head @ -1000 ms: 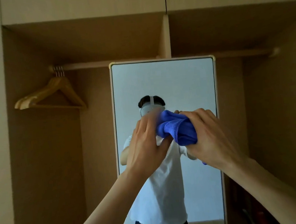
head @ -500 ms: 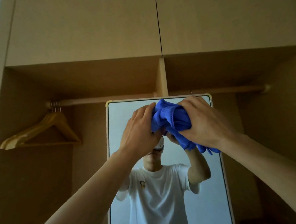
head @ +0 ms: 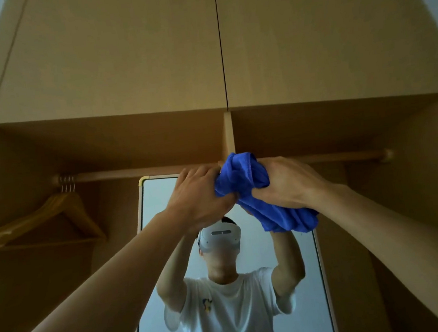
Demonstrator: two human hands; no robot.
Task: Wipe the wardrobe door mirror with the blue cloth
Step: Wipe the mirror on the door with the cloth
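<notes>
The tall mirror (head: 157, 206) with a pale frame stands in the middle of the open wardrobe. A bunched blue cloth (head: 243, 179) is held up at the mirror's top edge. My left hand (head: 199, 194) grips the cloth's left side and my right hand (head: 286, 183) grips its right side, with a fold of cloth hanging below the right hand. Both arms reach up and forward. The hands and cloth hide most of the mirror's top edge. The mirror reflects a person in a white shirt with raised arms.
A wooden clothes rail (head: 133, 172) runs across the wardrobe just above the mirror. Wooden hangers (head: 57, 216) hang at its left end. A vertical divider (head: 228, 132) and closed upper cabinet doors (head: 148, 52) lie above.
Both hands have carried the cloth upward from the middle of the mirror to its top edge. The view has tilted up with them, showing more of the upper cabinet doors.
</notes>
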